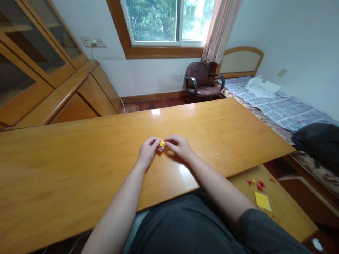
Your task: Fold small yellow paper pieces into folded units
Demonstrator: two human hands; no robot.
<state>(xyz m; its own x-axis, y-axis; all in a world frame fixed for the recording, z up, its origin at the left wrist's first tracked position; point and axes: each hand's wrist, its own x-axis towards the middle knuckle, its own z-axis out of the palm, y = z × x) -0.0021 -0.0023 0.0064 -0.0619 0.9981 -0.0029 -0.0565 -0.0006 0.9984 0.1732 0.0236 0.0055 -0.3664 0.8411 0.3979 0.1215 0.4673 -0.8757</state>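
A small folded piece of yellow paper (162,143) sits between my two hands, just above the wooden table (79,158). My left hand (148,150) pinches its left side with fingers curled. My right hand (180,145) pinches its right side, fingers also curled. Both forearms reach in from the near edge of the table.
A lower wooden surface (288,211) at my right carries a yellow paper sheet (262,200) and several small red and yellow folded pieces (256,183). A bed (280,106) with a black bag (317,141) stands at the right. An office chair (202,79) sits under the window, with cabinets (39,70) at left.
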